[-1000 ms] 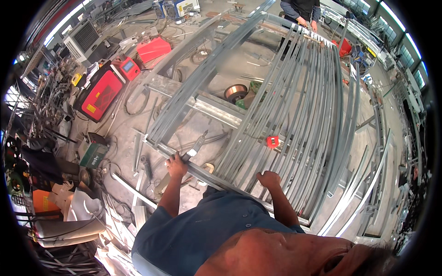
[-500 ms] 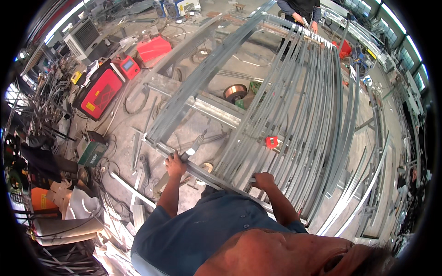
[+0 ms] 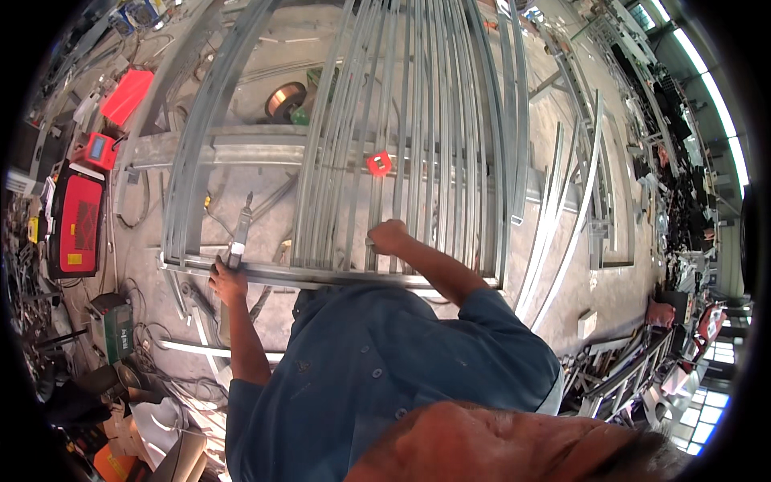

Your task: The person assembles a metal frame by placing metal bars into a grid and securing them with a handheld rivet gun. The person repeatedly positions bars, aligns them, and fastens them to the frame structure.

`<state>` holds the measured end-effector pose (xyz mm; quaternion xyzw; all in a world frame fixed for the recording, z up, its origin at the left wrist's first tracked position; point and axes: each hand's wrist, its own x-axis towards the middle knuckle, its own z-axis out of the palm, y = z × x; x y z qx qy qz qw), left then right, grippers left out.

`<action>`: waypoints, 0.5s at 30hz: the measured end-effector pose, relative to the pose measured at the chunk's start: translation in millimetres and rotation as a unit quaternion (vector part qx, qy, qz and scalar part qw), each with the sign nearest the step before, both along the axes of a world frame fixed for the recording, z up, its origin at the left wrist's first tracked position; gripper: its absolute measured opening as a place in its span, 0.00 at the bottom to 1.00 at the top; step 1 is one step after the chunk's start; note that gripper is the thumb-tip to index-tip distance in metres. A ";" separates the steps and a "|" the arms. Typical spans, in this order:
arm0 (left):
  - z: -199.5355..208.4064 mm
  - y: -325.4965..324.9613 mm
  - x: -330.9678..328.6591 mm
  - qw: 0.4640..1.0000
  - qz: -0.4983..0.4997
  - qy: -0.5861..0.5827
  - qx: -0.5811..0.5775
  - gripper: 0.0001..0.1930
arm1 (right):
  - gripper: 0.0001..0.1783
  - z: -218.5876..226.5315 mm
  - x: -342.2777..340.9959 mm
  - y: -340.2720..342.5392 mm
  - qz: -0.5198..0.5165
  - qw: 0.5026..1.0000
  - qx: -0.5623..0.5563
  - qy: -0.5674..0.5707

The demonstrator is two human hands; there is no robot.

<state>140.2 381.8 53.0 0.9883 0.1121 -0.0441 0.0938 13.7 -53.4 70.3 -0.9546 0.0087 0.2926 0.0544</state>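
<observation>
Red tape measure [image 3: 379,164] is risking falling if bars [image 3: 475,145] shift — right hand [image 3: 389,237] clenching one, left hand [image 3: 229,283] touching frame [image 3: 277,274], grip unclear.

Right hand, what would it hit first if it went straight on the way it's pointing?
The right hand points forward and left, so probably the slim metal bars on its left, though their depth is hard to judge.

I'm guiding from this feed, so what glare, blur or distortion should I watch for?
Head view: glare whitens the loose metal strips and the lower-right windows; head view: fisheye bows the right-hand rail, with black corners; head view: right hand reads clearly, left hand's grip less so.
</observation>
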 end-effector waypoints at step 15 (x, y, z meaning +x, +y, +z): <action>0.5 5.8 5.6 1.000 -0.023 -0.004 0.013 0.38 | 0.22 5.1 -37.5 -17.0 -0.025 0.999 0.029 -0.005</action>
